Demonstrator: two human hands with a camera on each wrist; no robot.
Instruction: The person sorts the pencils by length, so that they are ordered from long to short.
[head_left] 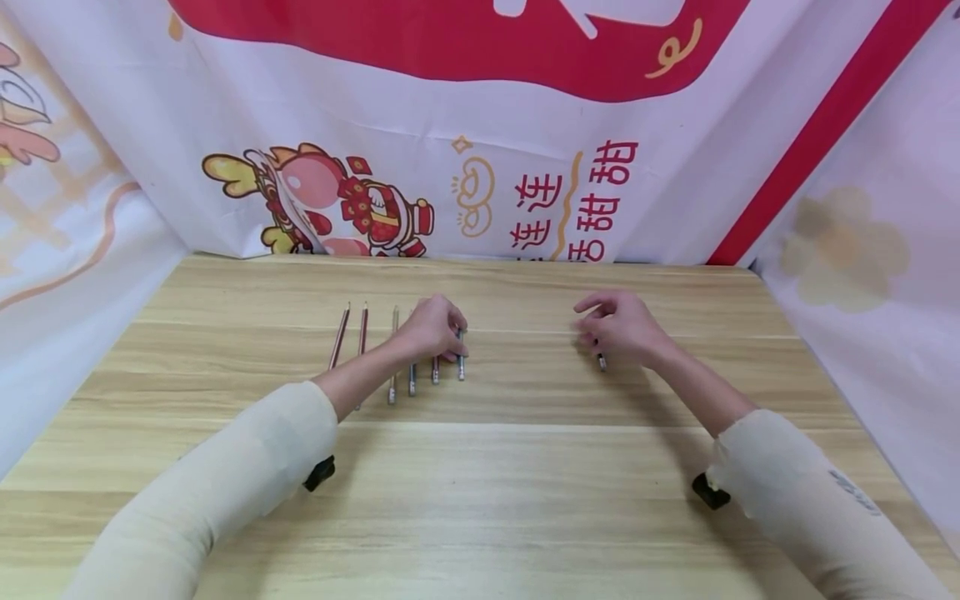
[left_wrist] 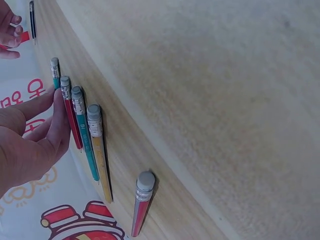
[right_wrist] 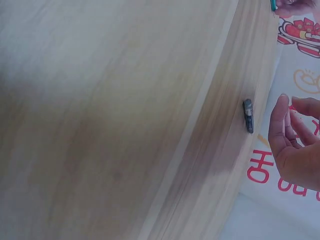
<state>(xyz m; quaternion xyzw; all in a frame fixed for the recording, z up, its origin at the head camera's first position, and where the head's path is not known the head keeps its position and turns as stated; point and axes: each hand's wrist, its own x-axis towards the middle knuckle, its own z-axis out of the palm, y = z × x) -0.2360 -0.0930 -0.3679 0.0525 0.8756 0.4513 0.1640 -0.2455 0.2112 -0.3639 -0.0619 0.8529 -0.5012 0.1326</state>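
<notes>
My left hand [head_left: 435, 327] pinches a teal pencil [head_left: 461, 367] between thumb and fingers, at the right end of a row of pencils on the table. In the left wrist view, the fingertips are on this teal pencil [left_wrist: 56, 82] just below its eraser end. Beside it lie a red pencil [left_wrist: 71, 112], another teal pencil [left_wrist: 86, 137] and a yellow pencil [left_wrist: 99, 150]. My right hand [head_left: 622, 327] hovers with loosely bent fingers near a short-looking black pencil [head_left: 602, 362]. In the right wrist view, a gap shows between that hand [right_wrist: 295, 155] and the black pencil [right_wrist: 248, 116].
Two dark red pencils [head_left: 363, 329] [head_left: 340, 337] lie at the left of the row, partly behind my left forearm. The wooden table [head_left: 480, 500] ends at a printed cloth backdrop [head_left: 480, 117], with cloth at both sides too.
</notes>
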